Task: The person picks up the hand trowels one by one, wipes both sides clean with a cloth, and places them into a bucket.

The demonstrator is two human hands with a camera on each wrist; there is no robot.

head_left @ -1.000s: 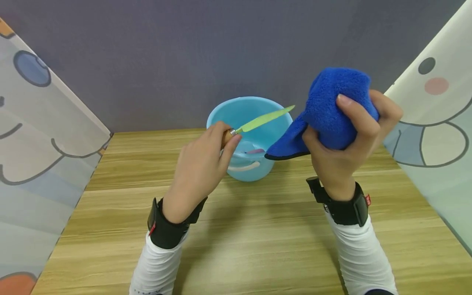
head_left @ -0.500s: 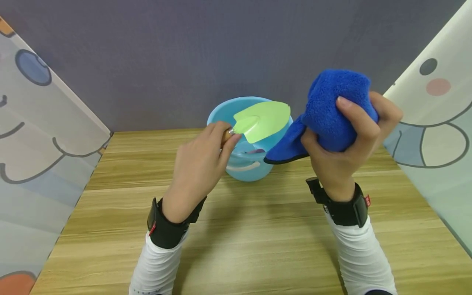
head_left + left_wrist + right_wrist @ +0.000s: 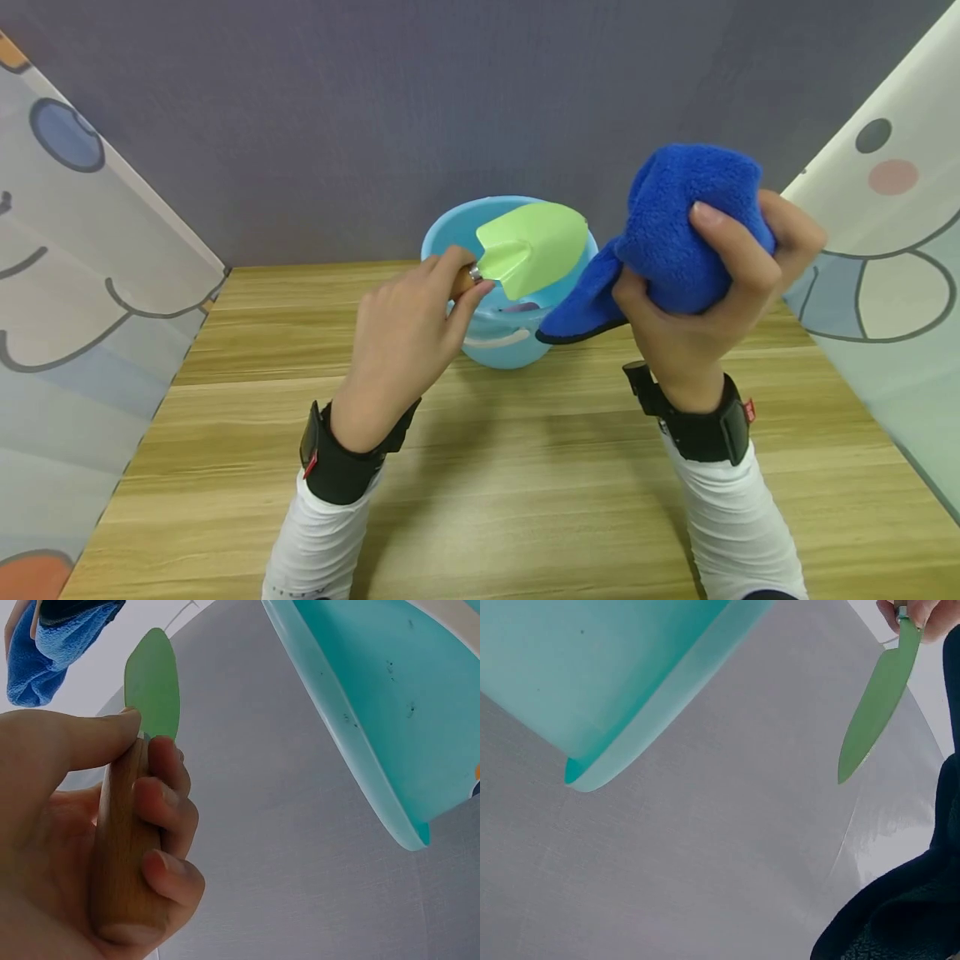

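My left hand (image 3: 408,337) grips the wooden handle (image 3: 126,847) of a small garden trowel, fingers curled round it and thumb near the neck. Its light green blade (image 3: 536,248) faces up over the mouth of a light blue bucket (image 3: 502,350). To the right, my right hand (image 3: 712,292) holds a bunched blue cloth (image 3: 678,225), with one black-edged corner hanging toward the bucket. The cloth is apart from the blade. In the right wrist view the cloth (image 3: 907,915) looks dark at the lower right, and the blade (image 3: 881,705) shows nearly edge-on.
The bucket stands at the back of a wood-grain table (image 3: 525,492), close to a grey wall (image 3: 345,125). Inside it lies a purplish thing (image 3: 521,307), mostly hidden. Panels with cartoon prints (image 3: 97,250) flank the table on both sides.
The trowel has turned in my left hand, its blade going from edge-on to showing its broad face. My right hand and the cloth have barely shifted.
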